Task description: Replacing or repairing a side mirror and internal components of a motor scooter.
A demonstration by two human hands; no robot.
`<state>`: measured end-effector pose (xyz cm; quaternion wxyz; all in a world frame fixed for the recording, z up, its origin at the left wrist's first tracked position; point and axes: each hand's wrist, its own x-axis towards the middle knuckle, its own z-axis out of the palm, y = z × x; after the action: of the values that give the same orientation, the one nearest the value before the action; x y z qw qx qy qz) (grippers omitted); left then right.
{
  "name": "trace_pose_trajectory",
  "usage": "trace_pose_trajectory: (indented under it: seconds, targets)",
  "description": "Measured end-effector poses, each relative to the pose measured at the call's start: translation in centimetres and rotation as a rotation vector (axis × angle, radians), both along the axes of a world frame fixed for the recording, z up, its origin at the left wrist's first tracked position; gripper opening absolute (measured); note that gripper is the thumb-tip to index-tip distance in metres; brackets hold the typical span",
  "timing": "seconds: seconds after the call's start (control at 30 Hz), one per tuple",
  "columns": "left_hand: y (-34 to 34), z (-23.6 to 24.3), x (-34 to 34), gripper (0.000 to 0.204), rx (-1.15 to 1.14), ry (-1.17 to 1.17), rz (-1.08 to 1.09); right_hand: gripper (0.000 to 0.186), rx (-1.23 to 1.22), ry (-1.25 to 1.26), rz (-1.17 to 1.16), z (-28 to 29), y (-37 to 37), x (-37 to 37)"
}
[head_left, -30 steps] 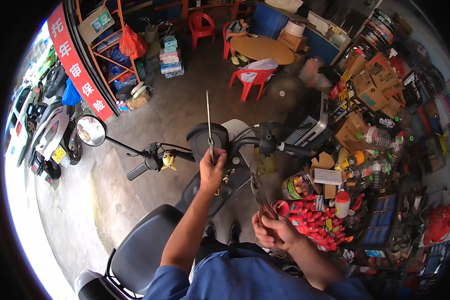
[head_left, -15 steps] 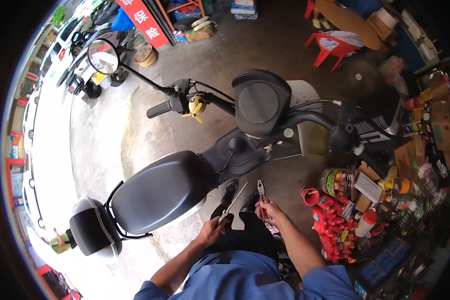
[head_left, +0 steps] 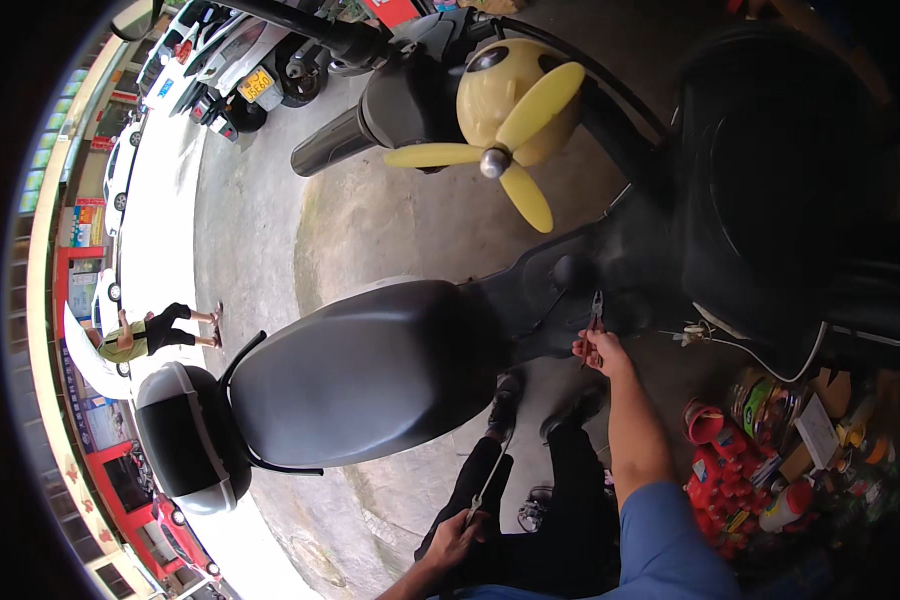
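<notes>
Well, from my end I make out a clear jar [head_left: 768,412], its contents too blurred to name, beside a red tub [head_left: 703,424]. Concrete floor [head_left: 370,215] spreads beneath the scooter [head_left: 355,370]. My right hand [head_left: 598,347], arm outstretched, clasps pliers [head_left: 597,306] over its footboard [head_left: 530,290]; my left hand [head_left: 454,538], held low, wraps a thin metal rod [head_left: 489,474].

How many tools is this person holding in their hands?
2: pliers in the right hand, and a slim rod-like tool in the left hand, lower in the picture. Anything tucked inside the fists would be hidden.
</notes>
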<state>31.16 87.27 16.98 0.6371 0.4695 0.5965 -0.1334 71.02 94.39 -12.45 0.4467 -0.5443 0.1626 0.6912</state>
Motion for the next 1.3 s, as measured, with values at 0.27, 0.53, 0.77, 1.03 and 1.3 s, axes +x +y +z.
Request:
trace_pose_trajectory:
  seconds: [0.27,0.53,0.77,1.03,1.3]
  targets:
    - [2.9,-0.1,0.3,0.030,-0.051,0.045,-0.049,0.017,-0.122,-0.241,0.098,-1.2,-0.5,-2.9]
    - [4.9,-0.6,1.2,0.029,-0.046,0.057,-0.097,0.032,-0.464,-0.889,0.273,-6.8,-1.9,-6.1]
    - [5.4,-1.4,1.0,0.026,-0.070,0.020,-0.078,0.051,-0.651,-1.215,0.169,-11.2,3.0,-7.4]
    - [7.4,-0.9,2.6,0.031,-0.031,-0.068,-0.092,0.034,-0.391,-0.982,0.231,-5.2,3.9,-8.3]
    - [8.3,-2.5,8.1,0.033,-0.005,-0.446,0.104,0.025,0.206,0.139,0.252,15.4,-8.9,-18.1]
